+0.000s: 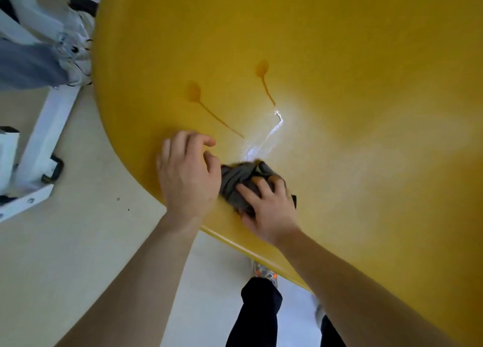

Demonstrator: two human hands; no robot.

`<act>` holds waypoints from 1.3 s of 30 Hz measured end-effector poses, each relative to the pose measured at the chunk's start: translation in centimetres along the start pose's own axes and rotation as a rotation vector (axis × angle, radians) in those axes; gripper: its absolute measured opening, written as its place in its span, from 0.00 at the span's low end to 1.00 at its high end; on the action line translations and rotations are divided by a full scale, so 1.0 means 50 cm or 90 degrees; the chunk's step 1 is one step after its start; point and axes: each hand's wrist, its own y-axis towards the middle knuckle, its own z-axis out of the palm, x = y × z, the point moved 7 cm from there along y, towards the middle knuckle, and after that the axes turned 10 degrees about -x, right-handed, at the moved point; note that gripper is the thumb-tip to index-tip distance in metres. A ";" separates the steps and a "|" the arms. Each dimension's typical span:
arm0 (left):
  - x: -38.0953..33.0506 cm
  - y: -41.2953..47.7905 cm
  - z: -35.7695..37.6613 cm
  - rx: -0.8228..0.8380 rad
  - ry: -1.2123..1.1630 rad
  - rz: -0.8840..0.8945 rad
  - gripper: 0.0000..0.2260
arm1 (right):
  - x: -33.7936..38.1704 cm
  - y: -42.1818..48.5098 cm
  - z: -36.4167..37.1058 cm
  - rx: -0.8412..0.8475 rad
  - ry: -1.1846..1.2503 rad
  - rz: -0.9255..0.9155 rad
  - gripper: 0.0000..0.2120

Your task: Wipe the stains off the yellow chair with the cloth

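Observation:
The yellow chair (339, 59) fills most of the head view. Two brown stains run down its surface: a left stain (194, 94) with a long trail and a right stain (262, 69) with a shorter one. A wet shiny streak (264, 140) lies below the right stain. My right hand (269, 205) presses a bunched grey cloth (235, 182) onto the chair near its lower edge, below both stains. Just left of the cloth, my left hand (187, 174) rests on the chair with curled fingers and holds nothing.
A white metal frame (44, 142) with black feet stands on the pale floor to the left. Grey fabric (26, 64) hangs at the upper left. My dark trouser leg (258, 312) and a shoe (265, 272) are under the chair's rim.

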 end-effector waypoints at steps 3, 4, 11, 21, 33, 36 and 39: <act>0.010 -0.004 -0.034 -0.037 0.079 0.053 0.12 | -0.019 0.007 -0.006 -0.003 -0.054 -0.284 0.28; 0.022 0.003 -0.042 -0.046 0.106 0.053 0.12 | -0.059 0.043 -0.017 -0.023 -0.092 -0.290 0.28; 0.075 0.038 -0.086 -0.119 0.108 0.024 0.20 | -0.170 0.223 -0.102 -0.236 -0.090 0.383 0.27; 0.100 0.064 -0.108 -0.199 -0.012 -0.123 0.33 | -0.095 0.192 -0.061 -0.013 -0.188 -0.296 0.25; 0.105 0.060 -0.083 -0.230 0.033 -0.144 0.35 | 0.140 0.117 0.002 -0.018 0.016 -0.276 0.28; 0.102 0.059 -0.083 -0.223 0.030 -0.145 0.35 | 0.066 0.111 -0.001 0.023 -0.047 -0.381 0.28; 0.104 0.058 -0.080 -0.220 0.028 -0.150 0.35 | -0.009 0.289 -0.072 -0.171 -0.033 -0.032 0.27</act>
